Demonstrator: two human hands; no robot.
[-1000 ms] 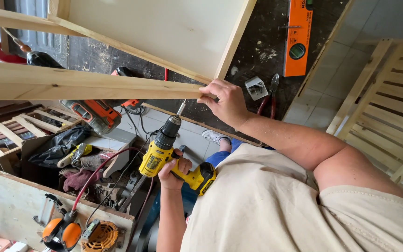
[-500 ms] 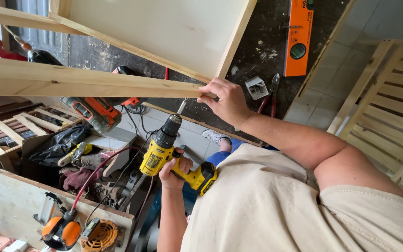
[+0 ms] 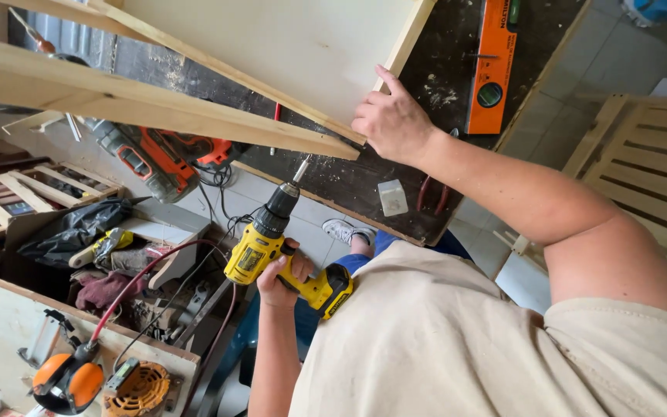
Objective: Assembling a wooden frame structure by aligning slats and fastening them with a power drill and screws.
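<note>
Your cordless drill (image 3: 272, 247) sits at centre frame, yellow and black, its bit angled up toward the end of the wooden rail (image 3: 156, 104) that runs from the upper left. Expect it to feel compact but tail-heavy — the battery hangs at the lower end — and the moulded handle is the place to hold it. Your left hand (image 3: 281, 276) is already there, fingers clamped around that handle. Your right hand (image 3: 391, 120) lies on the corner of the pale wooden panel (image 3: 287, 46), fingers spread flat along its edge. That timber is stiff and light, likely splintery at the cut end. Beyond, an orange spirit level (image 3: 492, 66) rests on the dark tabletop (image 3: 364, 181), upper right — an orange power tool (image 3: 160, 158) lies left.
</note>
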